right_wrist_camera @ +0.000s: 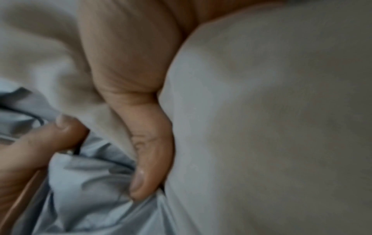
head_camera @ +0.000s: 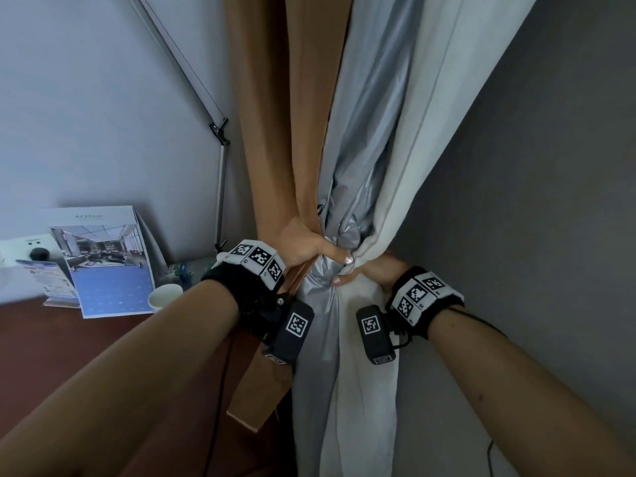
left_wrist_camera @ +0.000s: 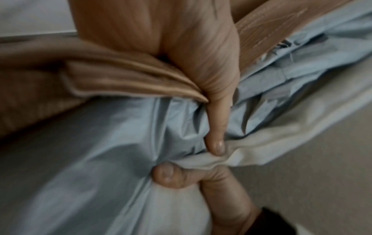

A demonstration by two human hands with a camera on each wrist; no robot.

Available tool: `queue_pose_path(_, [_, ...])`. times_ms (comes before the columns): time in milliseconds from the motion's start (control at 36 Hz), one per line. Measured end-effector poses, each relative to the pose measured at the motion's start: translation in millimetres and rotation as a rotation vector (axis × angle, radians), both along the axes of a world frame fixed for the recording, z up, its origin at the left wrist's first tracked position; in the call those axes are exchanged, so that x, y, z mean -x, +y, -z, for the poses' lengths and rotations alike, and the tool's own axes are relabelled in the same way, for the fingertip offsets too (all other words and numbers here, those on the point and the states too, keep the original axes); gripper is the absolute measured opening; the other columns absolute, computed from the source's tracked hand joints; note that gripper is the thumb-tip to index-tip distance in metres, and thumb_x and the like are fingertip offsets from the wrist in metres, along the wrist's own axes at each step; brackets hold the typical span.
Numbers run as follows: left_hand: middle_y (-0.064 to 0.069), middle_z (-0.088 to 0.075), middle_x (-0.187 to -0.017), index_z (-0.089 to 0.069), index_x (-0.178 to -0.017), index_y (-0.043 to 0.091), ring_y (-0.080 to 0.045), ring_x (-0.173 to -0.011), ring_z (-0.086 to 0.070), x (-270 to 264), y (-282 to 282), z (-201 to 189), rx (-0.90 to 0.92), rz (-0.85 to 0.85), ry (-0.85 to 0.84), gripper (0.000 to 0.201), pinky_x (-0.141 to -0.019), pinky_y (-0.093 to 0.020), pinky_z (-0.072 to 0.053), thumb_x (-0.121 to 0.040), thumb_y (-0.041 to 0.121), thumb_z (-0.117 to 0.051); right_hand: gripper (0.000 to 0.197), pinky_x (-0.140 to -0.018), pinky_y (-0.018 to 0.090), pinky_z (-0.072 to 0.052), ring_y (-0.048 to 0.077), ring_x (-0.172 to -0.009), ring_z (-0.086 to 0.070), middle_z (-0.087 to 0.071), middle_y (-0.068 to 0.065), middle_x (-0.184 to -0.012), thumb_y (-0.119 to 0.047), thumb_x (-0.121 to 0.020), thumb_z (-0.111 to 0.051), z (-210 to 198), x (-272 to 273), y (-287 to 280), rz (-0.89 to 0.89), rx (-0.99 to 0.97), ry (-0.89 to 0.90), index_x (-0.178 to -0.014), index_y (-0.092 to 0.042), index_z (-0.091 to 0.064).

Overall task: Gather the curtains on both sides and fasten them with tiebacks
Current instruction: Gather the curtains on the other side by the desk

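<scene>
The curtain hangs in one gathered bunch: tan fabric (head_camera: 272, 132) on the left, silver-grey lining (head_camera: 361, 149) in the middle, white fabric (head_camera: 430, 115) on the right. My left hand (head_camera: 323, 251) grips the bunch from the left, its thumb (left_wrist_camera: 216, 127) pressed across the lining. My right hand (head_camera: 358, 275) grips it from the right, just below, with its thumb (right_wrist_camera: 151, 151) dug into the folds. A flat tan band (head_camera: 261, 390), possibly the tieback, hangs down from under my left hand. The fingers behind the cloth are hidden.
A reddish-brown desk (head_camera: 51, 356) stands at the left with a desk calendar (head_camera: 110, 266) and a paper cup (head_camera: 163, 296) on it. A metal lamp arm (head_camera: 220, 160) rises beside the tan fabric. A grey wall (head_camera: 550, 201) is close on the right.
</scene>
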State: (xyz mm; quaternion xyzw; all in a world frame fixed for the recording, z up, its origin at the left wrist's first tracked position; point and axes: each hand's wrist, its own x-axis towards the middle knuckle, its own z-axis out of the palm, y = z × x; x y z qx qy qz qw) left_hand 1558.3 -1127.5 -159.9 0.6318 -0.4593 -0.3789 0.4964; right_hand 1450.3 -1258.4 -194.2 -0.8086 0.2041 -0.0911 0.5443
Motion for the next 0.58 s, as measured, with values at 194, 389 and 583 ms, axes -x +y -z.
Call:
queue_pose_path(194, [-0.026,-0.068,-0.089,-0.064,-0.096,-0.014,-0.038,-0.085,-0.068,-0.7,-16.1,6.9,-0.097,-0.127,0.014,0.066,-0.079,-0.042,-0.053,-0.06,0.034,-0.092,0.046,-0.075,0.013,-0.052,0.005,-0.089,-0.064,-0.068,-0.006,-0.092,0.01,-0.063,-0.085,-6.0,1.5,-3.5,-0.055,-0.044,0.003,-0.102,-0.01,-0.07])
queue_pose_path(389, [-0.033,-0.07,-0.09,-0.062,-0.093,-0.025,-0.047,-0.081,-0.068,26.5,-12.6,-3.7,0.122,-0.208,0.157,0.04,-0.074,-0.056,-0.054,-0.06,-0.013,-0.08,0.056,-0.081,0.02,-0.056,0.007,-0.094,-0.068,-0.073,0.0,-0.103,0.008,-0.055,-0.09,-7.2,16.5,-9.2,0.023,-0.041,-0.036,-0.106,-0.006,-0.072])
queue_pose_path(583, [-0.013,-0.077,-0.089,-0.074,-0.088,-0.007,-0.029,-0.09,-0.074,34.6,-30.1,4.3,0.192,-0.483,0.178,0.037,-0.083,-0.043,-0.06,-0.053,-0.01,-0.087,0.031,-0.082,0.023,-0.048,0.01,-0.085,-0.062,-0.071,-0.004,-0.082,0.001,-0.059,-0.089,-22.8,35.1,-7.6,0.102,-0.057,-0.015,-0.06,-0.026,-0.073])
